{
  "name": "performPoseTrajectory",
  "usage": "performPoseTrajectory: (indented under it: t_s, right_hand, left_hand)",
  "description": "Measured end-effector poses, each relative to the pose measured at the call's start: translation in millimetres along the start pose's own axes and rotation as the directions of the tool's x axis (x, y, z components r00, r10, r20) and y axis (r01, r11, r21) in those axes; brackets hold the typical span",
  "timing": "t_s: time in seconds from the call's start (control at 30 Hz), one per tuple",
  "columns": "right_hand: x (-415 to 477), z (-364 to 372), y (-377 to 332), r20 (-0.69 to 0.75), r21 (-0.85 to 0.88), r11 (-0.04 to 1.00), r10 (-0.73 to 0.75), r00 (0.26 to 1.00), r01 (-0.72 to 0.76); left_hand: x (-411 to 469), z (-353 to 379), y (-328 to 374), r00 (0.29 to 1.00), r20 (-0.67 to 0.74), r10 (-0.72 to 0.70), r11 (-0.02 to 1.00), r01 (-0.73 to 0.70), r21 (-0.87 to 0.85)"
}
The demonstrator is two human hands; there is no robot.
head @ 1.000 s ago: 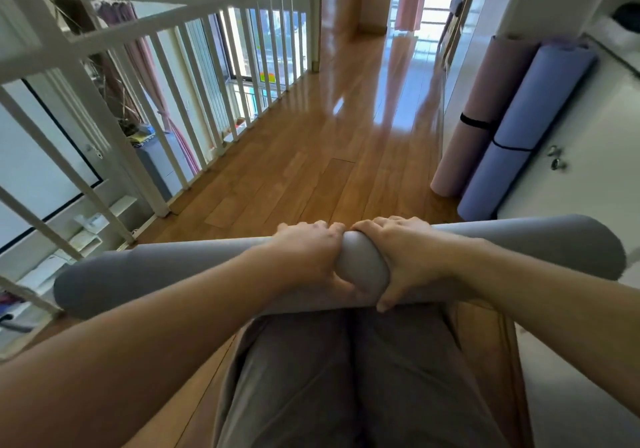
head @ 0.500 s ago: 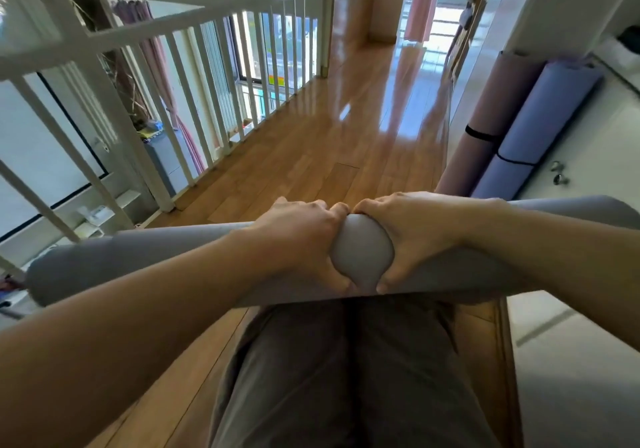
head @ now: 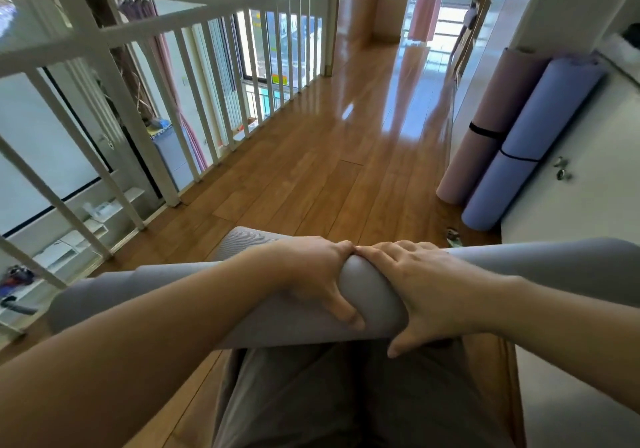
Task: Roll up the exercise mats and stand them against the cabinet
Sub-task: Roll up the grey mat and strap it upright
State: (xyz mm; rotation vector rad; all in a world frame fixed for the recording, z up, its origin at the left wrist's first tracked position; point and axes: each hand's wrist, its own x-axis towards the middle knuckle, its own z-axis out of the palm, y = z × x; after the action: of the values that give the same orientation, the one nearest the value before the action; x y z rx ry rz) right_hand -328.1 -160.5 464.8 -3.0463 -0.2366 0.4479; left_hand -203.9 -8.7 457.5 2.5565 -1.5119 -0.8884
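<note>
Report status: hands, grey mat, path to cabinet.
Left hand and right hand both grip the rolled grey mat, held crosswise. Pink rolled mat and lavender rolled mat lean on the white cabinet. Small item on wooden floor beside them.

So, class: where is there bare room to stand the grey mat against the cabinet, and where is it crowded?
Free: the cabinet front nearer than the blue mat, and the floor between railing and mats. Crowded: the far end, where pink mat and blue mat lean together.

Your grey mat [head: 554, 267] matt and finely ribbed, floor [head: 311, 170] glossy wood, railing [head: 119, 101] smooth paint, your trousers [head: 311, 395] soft cloth, blue mat [head: 540, 118] matt
</note>
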Motion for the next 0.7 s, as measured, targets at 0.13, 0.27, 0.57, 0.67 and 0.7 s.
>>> performPoseTrajectory:
  t_s: [0.13,0.27,0.57,0.67,0.7]
  right_hand:
    - [16,-1,6,0.038,0.039,0.998,0.047,0.998,-0.049]
    - [35,-18,20,0.153,0.155,0.985,0.052,0.987,-0.076]
    - [24,2,0,-0.036,-0.166,0.963,0.209,0.977,-0.212]
    - [27,6,5,-0.119,-0.082,0.977,0.188,0.975,-0.198]
    - [30,4,9,-0.121,-0.067,0.980,0.179,0.976,-0.188]
  left_hand:
    - [3,-14,-1,0.995,0.087,-0.042,0.997,0.047,-0.060]
    - [-7,0,16,0.993,-0.117,-0.013,0.954,0.047,0.295]
    - [11,-4,-3,0.982,-0.187,-0.012,0.991,0.036,0.130]
    - [17,-17,-5,0.993,-0.105,-0.058,0.997,0.063,0.044]
    - [18,-18,-3,0.991,-0.110,-0.075,0.994,0.083,0.065]
